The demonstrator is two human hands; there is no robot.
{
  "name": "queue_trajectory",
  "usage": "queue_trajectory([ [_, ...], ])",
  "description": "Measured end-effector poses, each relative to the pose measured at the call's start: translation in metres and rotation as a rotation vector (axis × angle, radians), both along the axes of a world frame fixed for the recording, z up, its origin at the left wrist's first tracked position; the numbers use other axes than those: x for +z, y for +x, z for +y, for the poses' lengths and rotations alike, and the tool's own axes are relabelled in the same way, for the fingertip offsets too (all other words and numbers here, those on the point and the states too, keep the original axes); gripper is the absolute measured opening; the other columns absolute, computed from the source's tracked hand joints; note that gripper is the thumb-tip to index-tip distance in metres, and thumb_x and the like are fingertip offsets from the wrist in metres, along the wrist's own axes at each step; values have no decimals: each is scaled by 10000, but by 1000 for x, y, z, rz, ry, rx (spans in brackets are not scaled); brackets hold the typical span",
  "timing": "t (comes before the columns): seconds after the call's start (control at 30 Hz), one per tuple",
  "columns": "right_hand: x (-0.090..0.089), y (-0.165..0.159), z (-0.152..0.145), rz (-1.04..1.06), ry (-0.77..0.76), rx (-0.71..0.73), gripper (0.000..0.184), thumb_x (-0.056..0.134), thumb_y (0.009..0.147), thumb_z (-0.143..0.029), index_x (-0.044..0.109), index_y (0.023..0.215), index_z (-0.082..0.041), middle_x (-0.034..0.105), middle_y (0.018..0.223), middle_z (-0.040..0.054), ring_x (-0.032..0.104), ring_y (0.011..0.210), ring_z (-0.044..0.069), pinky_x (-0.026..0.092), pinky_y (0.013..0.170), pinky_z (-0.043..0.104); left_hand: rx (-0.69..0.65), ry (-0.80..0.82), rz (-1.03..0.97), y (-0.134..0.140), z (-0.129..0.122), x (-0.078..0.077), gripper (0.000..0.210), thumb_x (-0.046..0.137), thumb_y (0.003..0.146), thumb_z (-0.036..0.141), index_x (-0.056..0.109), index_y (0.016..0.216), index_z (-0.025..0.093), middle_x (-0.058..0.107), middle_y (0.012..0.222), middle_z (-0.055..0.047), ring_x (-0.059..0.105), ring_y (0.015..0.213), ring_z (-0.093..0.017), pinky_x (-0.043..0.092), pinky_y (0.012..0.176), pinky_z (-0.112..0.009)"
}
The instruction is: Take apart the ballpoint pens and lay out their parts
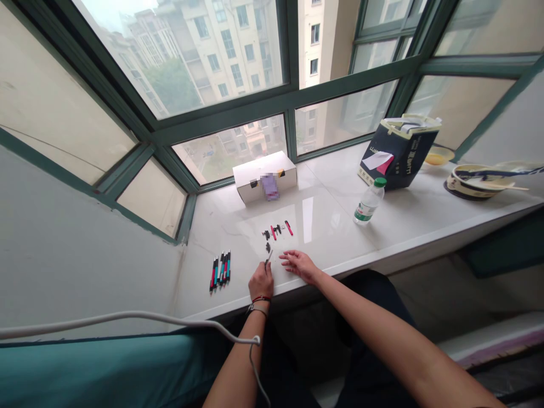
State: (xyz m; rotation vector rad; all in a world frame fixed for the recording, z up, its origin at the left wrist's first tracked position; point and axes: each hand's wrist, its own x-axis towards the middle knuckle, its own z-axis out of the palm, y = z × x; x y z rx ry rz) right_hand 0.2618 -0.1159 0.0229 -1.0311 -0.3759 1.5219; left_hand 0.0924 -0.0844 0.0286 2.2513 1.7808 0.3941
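Observation:
My left hand [260,281] is closed around a thin pen part [268,258], dark at the grip and whitish towards its upper end. It points up and to the right from my fingers. Just to the right, my right hand [299,265] is held low over the white counter, its fingers slightly apart. I make out nothing in it. Beyond both hands lie loose pen pieces: a red barrel [273,233], another red barrel [289,228] with a dark end, and small black parts [266,234]. One more black cluster [268,247] sits close to my left hand.
Several click pens [220,272] lie side by side at the left. A white box [266,178] stands by the window. To the right are a plastic bottle [369,203], a dark paper bag [397,153] and a bowl [476,182]. A white cable [178,321] crosses the lower left.

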Motion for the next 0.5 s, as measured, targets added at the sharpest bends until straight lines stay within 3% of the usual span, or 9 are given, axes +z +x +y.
queue_trajectory([
  [0.23,8,-5,9,-147,-33,-22,296,743,758,-340,492,845,-210,724,1049,98,701,760,167,533,548,227,35,-11,18,1,1,0,386,275,999,452,583,1004,219,698,879,-72,610,708,-178,265,574,-263],
  [0.4,10,0,46,-493,-29,-88,209,757,713,-286,587,764,-175,712,769,45,612,569,115,464,471,186,56,-5,24,1,3,-3,409,252,1003,453,579,1016,208,701,868,-78,614,694,-176,252,567,-270],
  [0.5,9,3,69,-596,-97,-97,127,736,718,-228,633,716,-154,666,670,24,569,502,99,476,489,204,67,-6,29,0,3,-5,402,255,1004,453,576,1016,212,703,865,-70,620,695,-176,240,562,-274],
])
